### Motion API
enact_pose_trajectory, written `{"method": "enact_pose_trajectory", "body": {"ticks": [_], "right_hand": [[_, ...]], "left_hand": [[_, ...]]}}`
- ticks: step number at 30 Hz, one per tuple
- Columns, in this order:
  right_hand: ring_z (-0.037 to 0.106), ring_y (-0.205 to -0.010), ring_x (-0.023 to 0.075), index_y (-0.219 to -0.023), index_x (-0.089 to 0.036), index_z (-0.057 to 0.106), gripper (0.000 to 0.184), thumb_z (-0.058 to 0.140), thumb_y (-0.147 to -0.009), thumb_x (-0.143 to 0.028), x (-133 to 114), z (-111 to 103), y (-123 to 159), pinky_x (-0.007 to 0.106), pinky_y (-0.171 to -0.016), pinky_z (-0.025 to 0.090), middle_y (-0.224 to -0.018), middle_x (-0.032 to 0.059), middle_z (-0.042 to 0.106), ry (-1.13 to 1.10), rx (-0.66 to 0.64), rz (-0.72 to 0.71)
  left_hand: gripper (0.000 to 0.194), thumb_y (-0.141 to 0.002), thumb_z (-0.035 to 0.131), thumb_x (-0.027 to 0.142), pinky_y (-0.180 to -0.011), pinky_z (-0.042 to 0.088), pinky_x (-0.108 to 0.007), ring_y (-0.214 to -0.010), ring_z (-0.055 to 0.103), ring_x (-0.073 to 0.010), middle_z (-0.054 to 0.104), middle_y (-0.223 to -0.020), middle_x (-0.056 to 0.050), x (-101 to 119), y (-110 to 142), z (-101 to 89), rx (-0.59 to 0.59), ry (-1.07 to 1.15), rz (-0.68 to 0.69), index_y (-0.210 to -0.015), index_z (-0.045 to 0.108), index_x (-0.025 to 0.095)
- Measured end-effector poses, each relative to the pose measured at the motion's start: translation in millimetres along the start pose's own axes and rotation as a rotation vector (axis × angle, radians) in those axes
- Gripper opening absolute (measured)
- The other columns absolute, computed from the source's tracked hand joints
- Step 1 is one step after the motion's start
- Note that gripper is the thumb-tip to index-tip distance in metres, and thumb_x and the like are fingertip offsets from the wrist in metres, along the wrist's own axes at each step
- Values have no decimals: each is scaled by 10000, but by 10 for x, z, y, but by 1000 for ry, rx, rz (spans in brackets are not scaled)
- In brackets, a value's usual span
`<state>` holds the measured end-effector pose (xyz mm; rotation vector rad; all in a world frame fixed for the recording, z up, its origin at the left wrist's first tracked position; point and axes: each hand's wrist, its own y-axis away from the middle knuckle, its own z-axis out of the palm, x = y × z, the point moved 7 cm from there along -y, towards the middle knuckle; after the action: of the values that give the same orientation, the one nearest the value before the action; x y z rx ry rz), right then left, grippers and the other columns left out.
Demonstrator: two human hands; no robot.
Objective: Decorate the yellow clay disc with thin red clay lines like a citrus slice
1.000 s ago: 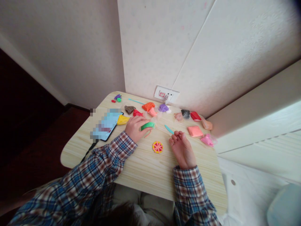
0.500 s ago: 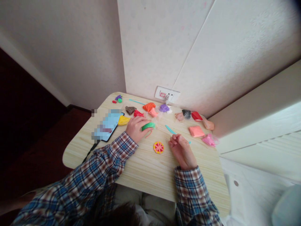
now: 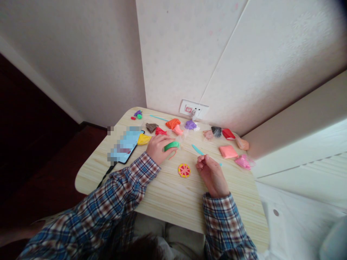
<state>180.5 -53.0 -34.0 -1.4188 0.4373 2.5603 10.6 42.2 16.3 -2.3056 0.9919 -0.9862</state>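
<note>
My left hand [image 3: 157, 149] is closed around a green packet of modelling clay [image 3: 172, 145], its thumb below and fingers above. A thin orange strip of clay [image 3: 172, 155] curves beside that thumb. Over the right half of the table, my right hand [image 3: 213, 175] is raised with fingers curled in toward the thumb; whatever they pinch, if anything, is too small to make out. Between the hands lies a flat round clay piece [image 3: 184, 170] with a yellow rim, red middle and pink spokes. A turquoise clay knife [image 3: 197, 149] lies partly hidden behind my right hand.
Several clay packets line the back, among them yellow [image 3: 143, 139], orange [image 3: 172, 124], purple [image 3: 190, 125] and red [image 3: 228, 134]. A phone [image 3: 126, 146] with a cable lies at left. Small clay fruits [image 3: 138, 114] sit in the far left corner. A wall socket [image 3: 193, 109] is behind.
The whole view shifts slightly. My left hand stays on the green packet, and my right hand keeps nearly the same place with its curled fingers moved a little.
</note>
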Motion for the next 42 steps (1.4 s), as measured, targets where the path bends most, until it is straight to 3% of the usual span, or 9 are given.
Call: {"method": "enact_pose_trajectory", "body": {"ticks": [9, 18, 24, 30, 37, 42], "right_hand": [[396, -595, 71, -704, -178, 675, 175, 740, -676, -338, -21, 13, 2, 219, -558, 368, -756, -2, 537, 41, -4, -9], [369, -568, 75, -618, -179, 589, 245, 719, -697, -370, -44, 44, 13, 228, -541, 346, -640, -29, 446, 0, -28, -8], [371, -570, 78, -634, -176, 593, 269, 706, -700, -411, -40, 31, 22, 238, -551, 339, -654, -22, 469, 40, -18, 2], [351, -550, 88, -581, -188, 493, 323, 646, -757, -412, -29, 77, 17, 236, -528, 326, -596, -42, 370, -46, -32, 43], [423, -635, 92, -733, -185, 629, 129, 665, -738, -309, -52, 96, 40, 232, -581, 361, -761, -4, 504, 93, -58, 26], [438, -632, 106, -752, -184, 651, 161, 649, -743, -345, -53, 99, 52, 252, -595, 370, -753, 6, 532, 198, -68, 20]], "left_hand": [[264, -729, 708, 337, -764, 484, -348, -831, 618, -201, 691, -873, -65, 1, 3, -4, 5, -5, 1, -926, 698, 161], [268, -721, 717, 326, -762, 487, -351, -838, 622, -209, 692, -882, -69, -1, 6, -4, 5, -12, 0, -924, 698, 152], [265, -719, 718, 326, -766, 488, -348, -838, 624, -206, 696, -886, -66, -1, 4, -8, 12, -9, 1, -920, 699, 154], [263, -725, 713, 333, -773, 484, -347, -844, 624, -203, 695, -887, -60, -9, 1, -8, 7, -14, -11, -928, 696, 166], [264, -723, 714, 335, -774, 485, -355, -836, 623, -204, 690, -870, -67, -19, -6, -20, 16, -16, -15, -915, 696, 155], [260, -724, 714, 333, -772, 488, -356, -833, 626, -202, 691, -867, -65, -19, -6, -27, 20, -14, -19, -912, 696, 156]]}}
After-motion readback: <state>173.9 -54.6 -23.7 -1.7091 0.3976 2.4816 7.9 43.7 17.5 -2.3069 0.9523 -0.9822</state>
